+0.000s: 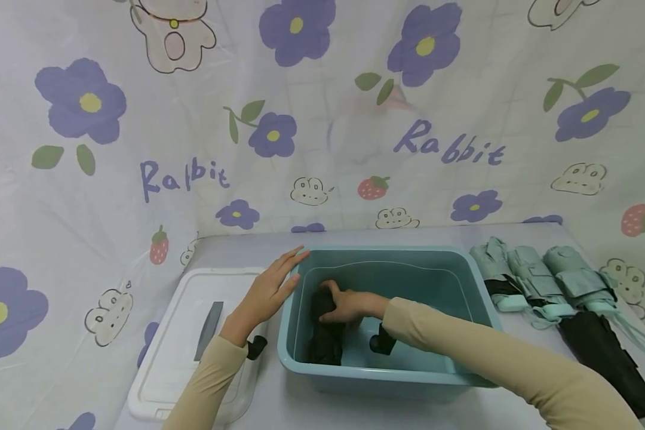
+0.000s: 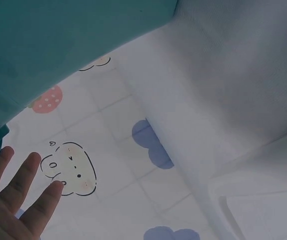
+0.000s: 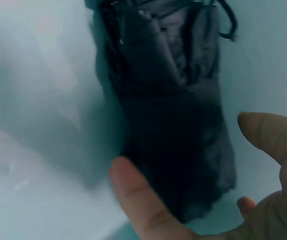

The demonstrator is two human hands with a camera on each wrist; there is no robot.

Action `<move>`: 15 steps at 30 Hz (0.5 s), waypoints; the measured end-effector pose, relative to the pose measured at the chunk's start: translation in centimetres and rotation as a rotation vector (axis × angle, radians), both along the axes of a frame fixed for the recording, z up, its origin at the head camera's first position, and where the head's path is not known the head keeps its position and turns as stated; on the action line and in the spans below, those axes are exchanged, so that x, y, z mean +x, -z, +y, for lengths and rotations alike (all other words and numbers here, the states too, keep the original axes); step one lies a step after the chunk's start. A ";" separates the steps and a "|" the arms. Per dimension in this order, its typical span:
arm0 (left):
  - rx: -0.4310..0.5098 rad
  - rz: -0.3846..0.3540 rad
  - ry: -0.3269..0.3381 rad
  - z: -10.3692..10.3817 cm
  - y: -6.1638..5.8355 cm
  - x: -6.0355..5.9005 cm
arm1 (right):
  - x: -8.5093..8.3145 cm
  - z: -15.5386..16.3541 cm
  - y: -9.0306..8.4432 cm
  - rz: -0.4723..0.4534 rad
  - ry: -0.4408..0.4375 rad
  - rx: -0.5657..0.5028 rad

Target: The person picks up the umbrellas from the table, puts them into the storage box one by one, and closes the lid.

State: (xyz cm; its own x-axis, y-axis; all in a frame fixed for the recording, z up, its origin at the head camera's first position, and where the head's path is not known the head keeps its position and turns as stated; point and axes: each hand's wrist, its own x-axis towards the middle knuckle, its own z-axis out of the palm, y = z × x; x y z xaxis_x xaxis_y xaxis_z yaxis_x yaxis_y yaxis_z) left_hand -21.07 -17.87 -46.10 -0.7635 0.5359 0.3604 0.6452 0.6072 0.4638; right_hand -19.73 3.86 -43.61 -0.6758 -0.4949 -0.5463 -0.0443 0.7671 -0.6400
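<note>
1. The fingers [image 3: 138, 200] of the right hand [image 1: 346, 303] are spread loosely over a black folded umbrella [image 1: 325, 334], lying beneath them inside the teal bin [image 1: 462, 263].
2. The left hand [image 1: 269, 292] is laid flat, fingers straight, against the bin's outer rim.

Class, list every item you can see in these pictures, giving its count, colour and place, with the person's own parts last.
Teal plastic tub: one, centre of table.
Folded black umbrella: one, inside the tub at its left.
Folded pale green umbrellas: three, side by side, right of tub.
Second folded black umbrella: one, on the table, front right.
White plastic lid: one, left of tub.
Flower-and-rabbit printed cloth: one, backdrop.
Left hand: flat against the tub's left rim.
Right hand: on the black umbrella in the tub.
</note>
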 end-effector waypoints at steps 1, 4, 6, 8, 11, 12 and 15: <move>0.003 0.002 0.000 0.0 0.0 0.1 | 0.0 0.1 -0.2 0.006 -0.015 0.007; 0.002 0.010 -0.003 -0.1 0.1 0.2 | -0.1 0.2 -1.1 0.011 -0.032 0.007; 0.002 0.018 -0.002 -0.1 0.0 0.3 | -0.3 0.4 -1.7 0.030 -0.047 0.014; 0.000 0.025 -0.002 -0.1 -0.1 0.3 | -0.4 0.6 -2.3 0.046 -0.060 0.023; -0.003 0.031 -0.004 0.0 -0.2 0.2 | -0.8 1.2 -3.2 0.075 -0.077 0.040; -0.005 0.034 -0.007 0.1 -0.2 0.2 | -1.0 1.4 -3.4 0.084 -0.082 0.043; -0.006 0.036 -0.019 0.2 -0.2 0.2 | -1.3 2.2 -4.1 0.113 -0.099 0.050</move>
